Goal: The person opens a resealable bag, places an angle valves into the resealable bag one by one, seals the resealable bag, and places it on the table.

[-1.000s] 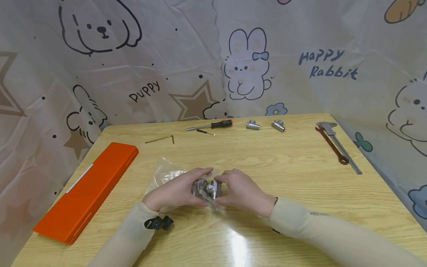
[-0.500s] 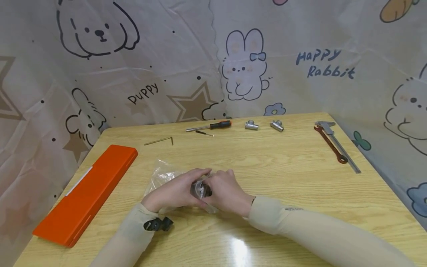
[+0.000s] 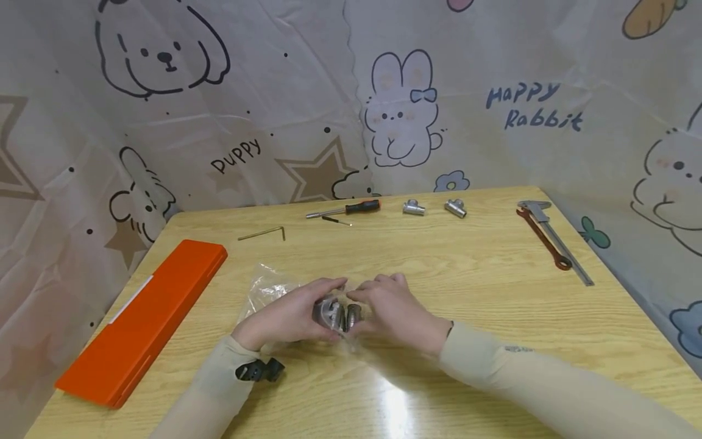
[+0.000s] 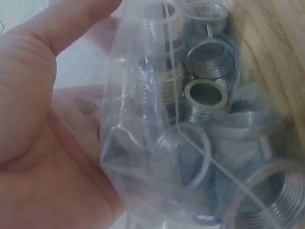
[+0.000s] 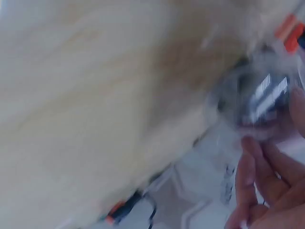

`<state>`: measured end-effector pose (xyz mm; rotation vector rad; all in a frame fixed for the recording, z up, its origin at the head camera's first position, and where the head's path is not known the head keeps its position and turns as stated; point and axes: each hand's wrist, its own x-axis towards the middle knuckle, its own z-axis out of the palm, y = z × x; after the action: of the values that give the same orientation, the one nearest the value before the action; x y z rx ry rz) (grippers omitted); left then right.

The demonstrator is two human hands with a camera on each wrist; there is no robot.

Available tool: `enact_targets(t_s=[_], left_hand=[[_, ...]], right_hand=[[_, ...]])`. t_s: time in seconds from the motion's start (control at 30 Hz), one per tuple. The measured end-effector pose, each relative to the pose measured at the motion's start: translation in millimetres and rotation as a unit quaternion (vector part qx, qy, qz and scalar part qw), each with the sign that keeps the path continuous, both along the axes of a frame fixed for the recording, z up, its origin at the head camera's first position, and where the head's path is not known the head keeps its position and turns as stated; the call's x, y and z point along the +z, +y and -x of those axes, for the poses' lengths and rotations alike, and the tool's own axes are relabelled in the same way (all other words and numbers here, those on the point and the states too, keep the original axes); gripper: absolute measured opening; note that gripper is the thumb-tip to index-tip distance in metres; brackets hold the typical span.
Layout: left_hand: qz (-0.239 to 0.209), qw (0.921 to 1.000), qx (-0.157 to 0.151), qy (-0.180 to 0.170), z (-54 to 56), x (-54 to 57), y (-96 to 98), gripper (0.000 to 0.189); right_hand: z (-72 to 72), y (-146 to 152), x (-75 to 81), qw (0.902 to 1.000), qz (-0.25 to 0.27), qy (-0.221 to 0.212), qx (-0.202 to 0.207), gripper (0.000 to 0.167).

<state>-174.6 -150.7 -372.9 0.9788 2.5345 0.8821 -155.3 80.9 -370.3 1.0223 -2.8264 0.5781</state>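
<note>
My left hand (image 3: 290, 311) grips a clear plastic bag (image 3: 265, 286) near the table's middle, its mouth turned right. Several threaded metal pipe fittings (image 4: 205, 98) show through the plastic in the left wrist view. At the bag's mouth, my right hand (image 3: 400, 311) has thumb and fingers about one threaded pipe fitting (image 3: 353, 317). Part of that fitting is hidden by the fingers. The right wrist view is blurred, with shiny metal (image 5: 262, 93) between the thumb and fingers. Two tee fittings, one (image 3: 414, 208) left of the other (image 3: 456, 208), lie at the back.
An orange case (image 3: 148, 323) lies along the left side. A hex key (image 3: 262, 233), a black-handled screwdriver (image 3: 362, 207) and a small black tool (image 3: 336, 220) lie toward the back. At the right are a reddish wrench (image 3: 543, 238) and a caliper (image 3: 565, 247).
My right hand reached left into the bag's mouth, then drew back right, with a threaded fitting now showing between its fingers. My left hand stays on the bag.
</note>
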Motion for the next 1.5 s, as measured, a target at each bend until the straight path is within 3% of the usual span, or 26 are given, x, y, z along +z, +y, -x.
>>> enact_targets(t_s=[0.13,0.27,0.37,0.5,0.67,0.8,0.93,1.0,1.2,1.3,1.37,1.43,1.5], left_hand=[[0.006,0.9999,0.007,-0.002,1.5,0.8,1.2,0.099],[0.009,0.9999,0.010,-0.003,3.1,-1.0,1.3,0.100],[0.008,0.9999,0.014,-0.002,3.1,-2.7,0.5,0.102],[0.002,0.9999,0.014,-0.005,1.0,-4.3,-0.2,0.102],[-0.003,0.9998,0.010,-0.017,-1.4,-4.6,-1.9,0.100],[0.001,0.9997,0.011,-0.024,-2.1,-4.7,-2.8,0.101],[0.006,0.9998,0.008,-0.014,-0.4,-3.9,-4.3,0.101],[0.007,0.9999,0.008,-0.009,1.0,-3.1,-5.1,0.100],[0.012,0.9999,0.006,-0.006,-1.0,-2.0,-3.4,0.100],[0.013,0.9998,0.007,-0.010,-1.1,-1.8,-3.5,0.100],[0.015,0.9997,0.007,-0.015,-0.3,-1.9,-3.9,0.100],[0.016,0.9997,0.009,-0.018,0.8,-2.0,-4.7,0.101],[0.016,0.9996,0.012,-0.021,1.8,-2.7,-5.7,0.101]], right_hand=[[19.8,42,15.5,0.9998,0.003,0.015,0.012,0.050],[61.1,92,25.1,0.9942,-0.062,0.085,0.024,0.046],[98.8,127,25.7,0.9806,-0.152,0.123,0.015,0.050],[143.6,163,19.6,0.9585,-0.255,0.128,-0.007,0.050],[184.7,182,10.5,0.9396,-0.320,0.122,-0.008,0.041],[200.9,179,8.3,0.9237,-0.372,0.093,-0.011,0.044],[212.4,167,4.4,0.8970,-0.433,0.086,-0.012,0.045],[217.1,161,1.5,0.8856,-0.454,0.096,-0.013,0.036],[214.7,159,-9.1,0.8613,-0.493,0.122,-0.027,0.020],[211.6,163,-9.5,0.8636,-0.486,0.131,-0.034,0.017],[207.7,164,-5.3,0.8730,-0.466,0.137,-0.040,0.016],[200.7,164,3.3,0.8913,-0.431,0.131,-0.051,0.016],[190.8,162,13.2,0.9187,-0.374,0.105,-0.074,0.016]])
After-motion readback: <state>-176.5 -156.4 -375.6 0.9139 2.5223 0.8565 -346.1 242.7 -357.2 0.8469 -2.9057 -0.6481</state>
